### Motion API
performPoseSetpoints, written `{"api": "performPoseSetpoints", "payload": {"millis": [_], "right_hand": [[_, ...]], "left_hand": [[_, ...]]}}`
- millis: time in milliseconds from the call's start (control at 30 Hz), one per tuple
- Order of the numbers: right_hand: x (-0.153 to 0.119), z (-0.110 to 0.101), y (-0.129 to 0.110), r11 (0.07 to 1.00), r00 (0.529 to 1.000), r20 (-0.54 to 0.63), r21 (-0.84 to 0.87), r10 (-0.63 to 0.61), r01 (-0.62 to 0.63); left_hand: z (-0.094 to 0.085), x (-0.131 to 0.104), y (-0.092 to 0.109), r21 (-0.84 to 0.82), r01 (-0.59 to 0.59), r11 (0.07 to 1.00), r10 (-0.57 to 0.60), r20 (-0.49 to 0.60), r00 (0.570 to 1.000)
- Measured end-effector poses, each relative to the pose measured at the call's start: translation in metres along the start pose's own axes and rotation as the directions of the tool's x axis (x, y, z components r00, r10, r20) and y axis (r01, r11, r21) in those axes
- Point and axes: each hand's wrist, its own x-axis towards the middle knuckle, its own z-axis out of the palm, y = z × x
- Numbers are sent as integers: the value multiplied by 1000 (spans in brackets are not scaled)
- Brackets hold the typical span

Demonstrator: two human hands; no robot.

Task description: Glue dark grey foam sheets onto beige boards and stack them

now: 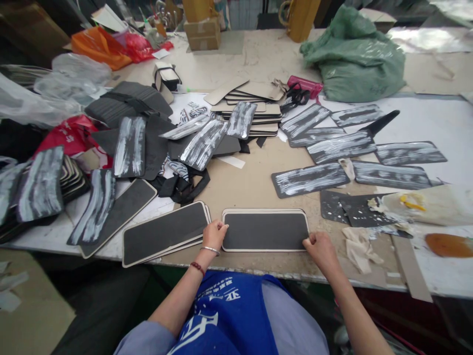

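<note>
In front of me a black rectangular panel with a pale border [264, 231] lies flat near the table's front edge, on top of at least one more like it. My left hand [215, 233] pinches its left end, and my right hand [320, 249] has its fingers closed at the lower right corner. Just left of my left hand is a slanted stack of similar bordered panels [166, 234]. Beyond the right hand, black strips smeared with white glue [310, 179] are spread over the table.
More smeared strips [129, 145] lie on piles at the left. Stacked beige boards [264, 118] stand at the back middle. A green plastic bag [354, 59] sits at the back right. A glue-stained bag [428, 204] and an amber patch [449, 245] are at right.
</note>
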Motion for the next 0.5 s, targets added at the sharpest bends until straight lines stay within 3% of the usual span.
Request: {"api": "performPoseSetpoints", "payload": {"millis": [233, 500], "right_hand": [[-2, 2, -4, 995, 999, -45, -97, -10, 5], [-4, 4, -11, 986, 996, -51, -147, 71, -78]], "left_hand": [[-1, -2, 4, 40, -8, 999, 9, -17, 1000], [3, -1, -3, 142, -28, 990, 28, -2, 1000]]}}
